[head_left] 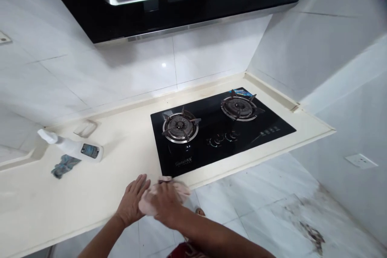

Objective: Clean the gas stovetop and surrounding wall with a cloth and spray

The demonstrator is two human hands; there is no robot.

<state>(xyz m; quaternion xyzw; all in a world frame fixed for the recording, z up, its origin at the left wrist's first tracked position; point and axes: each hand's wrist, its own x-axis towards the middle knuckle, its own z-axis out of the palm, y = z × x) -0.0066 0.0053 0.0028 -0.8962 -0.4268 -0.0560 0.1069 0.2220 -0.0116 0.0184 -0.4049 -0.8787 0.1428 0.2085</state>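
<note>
My right hand (166,203) is closed around a pale pink cloth (181,190) at the front edge of the cream countertop (127,145), near the front left corner of the black gas stove (208,145). Part of the cloth bulges out beneath the fingers. Just to the left, my left hand (132,200) rests on the counter's edge with its fingers stretched out, close beside the cloth. Whether the left thumb touches the cloth is hard to see.
A white spray bottle (72,147) lies on the left of the counter, touching a crumpled blue-grey rag (65,165). Behind it is a clear, frame-like object (86,128). The black range hood (187,12) overhangs the stove. A wall socket (361,161) is low on the right.
</note>
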